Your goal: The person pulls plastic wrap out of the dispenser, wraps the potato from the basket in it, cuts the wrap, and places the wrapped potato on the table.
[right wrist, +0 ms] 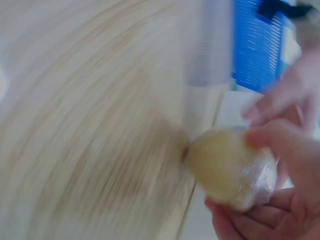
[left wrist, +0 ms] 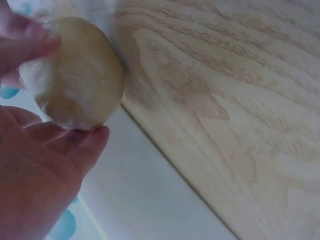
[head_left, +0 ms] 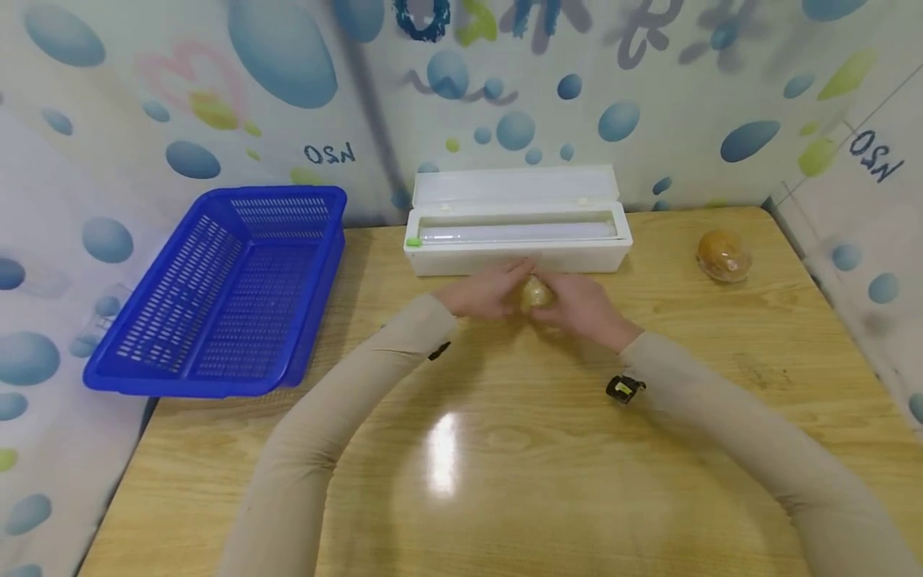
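A round yellow-tan item wrapped in clear film (head_left: 537, 294) is between both hands, close in front of a white film dispenser box (head_left: 505, 260). Its exact kind is unclear under the film. My right hand (head_left: 580, 308) grips it from the right, thumb on top and fingers beneath in the right wrist view. From the other side, my left hand (head_left: 486, 292) holds it, with fingertips (left wrist: 100, 135) against its underside in the left wrist view. The film looks bunched and shiny on the side toward the hands.
The dispenser's lid (head_left: 515, 186) stands raised, showing a film roll (head_left: 515, 232) and a green slider (head_left: 413, 242). A blue plastic basket (head_left: 306, 320) stands at the left. Another film-wrapped round item (head_left: 723, 256) lies at the right. A patterned wall backs the wooden table (head_left: 548, 481).
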Available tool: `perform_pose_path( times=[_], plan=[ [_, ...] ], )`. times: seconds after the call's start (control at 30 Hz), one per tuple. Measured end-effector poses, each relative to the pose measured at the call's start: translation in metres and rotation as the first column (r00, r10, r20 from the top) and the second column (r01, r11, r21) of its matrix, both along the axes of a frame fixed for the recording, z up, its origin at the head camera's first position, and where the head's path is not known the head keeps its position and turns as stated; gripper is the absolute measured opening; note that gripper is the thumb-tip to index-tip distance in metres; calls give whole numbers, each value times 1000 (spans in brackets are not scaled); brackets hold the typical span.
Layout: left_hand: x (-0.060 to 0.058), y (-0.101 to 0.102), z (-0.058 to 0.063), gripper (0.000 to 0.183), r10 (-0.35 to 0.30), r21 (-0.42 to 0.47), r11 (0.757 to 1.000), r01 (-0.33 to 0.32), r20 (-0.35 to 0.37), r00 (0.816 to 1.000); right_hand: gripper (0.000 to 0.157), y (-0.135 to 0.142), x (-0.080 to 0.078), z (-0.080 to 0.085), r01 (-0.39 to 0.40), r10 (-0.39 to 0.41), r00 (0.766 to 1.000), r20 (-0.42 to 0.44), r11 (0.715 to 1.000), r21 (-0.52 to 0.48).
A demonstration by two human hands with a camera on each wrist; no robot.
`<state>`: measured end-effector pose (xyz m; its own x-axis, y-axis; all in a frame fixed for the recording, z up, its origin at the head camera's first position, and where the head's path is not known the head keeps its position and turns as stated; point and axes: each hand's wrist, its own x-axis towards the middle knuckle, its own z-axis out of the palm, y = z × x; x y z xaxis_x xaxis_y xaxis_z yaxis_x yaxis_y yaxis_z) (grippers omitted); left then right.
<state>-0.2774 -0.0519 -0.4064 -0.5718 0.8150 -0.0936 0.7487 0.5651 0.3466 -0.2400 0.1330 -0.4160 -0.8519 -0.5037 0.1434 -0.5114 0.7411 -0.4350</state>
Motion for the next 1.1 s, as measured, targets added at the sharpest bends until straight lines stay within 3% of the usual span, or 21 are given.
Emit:
perform_pose_path(
  times=[0.07, 0.13, 0.17, 0.23, 0.3, 0.4, 0.53, 0.63, 0.73, 0.83, 0.93, 1.1],
  plan=[
    [5, -3, 2, 86, 26, 13, 1000, -26, 39, 999, 48, 4, -4, 1, 8, 20, 977, 212, 992, -129],
    [11, -7, 4, 87, 71, 40, 996, -74, 66, 995, 46, 6, -8, -1, 49, 39, 917, 396, 977, -208],
    [14, -8, 4, 83, 95, 37, 995, -98, 65, 993, 45, 7, -9, -2, 60, 55, 886, 461, 971, -231],
    [18, -11, 4, 74, 146, 28, 989, -148, 69, 987, 46, 7, -11, -5, 48, 75, 855, 513, 974, -222],
    [21, -11, 2, 67, 188, 8, 982, -189, 77, 979, 46, 7, -11, -6, -3, 107, 870, 481, 977, -212],
    [23, -11, -1, 64, 218, -25, 976, -216, 61, 974, 49, 4, -10, -7, -117, 167, 928, 333, 979, -165],
    [24, -10, -2, 70, 214, -19, 977, -213, 38, 976, 80, -2, -3, -7, -223, 220, 956, 195, 975, -4],
    [23, -8, -5, 84, 216, -14, 977, -215, 59, 975, 92, -7, 3, -13, -214, 201, 973, 117, 971, 111],
    [21, -7, -10, 89, 201, -27, 980, -199, 94, 975, 81, -12, 6, -23, -148, 145, 989, 35, 984, 99],
    [19, -6, -12, 72, 179, -28, 984, -178, 101, 979, 67, -15, 5, -30, -122, 122, 993, 0, 992, 23],
    [18, -7, -10, 55, 190, -10, 982, -190, 75, 979, 63, -15, 0, -30, -167, 167, 986, 11, 986, 2],
    [16, -5, -9, 60, 162, -41, 986, -161, 9, 987, 77, -6, -10, -22, -285, 278, 958, 71, 954, 99]
  ],
)
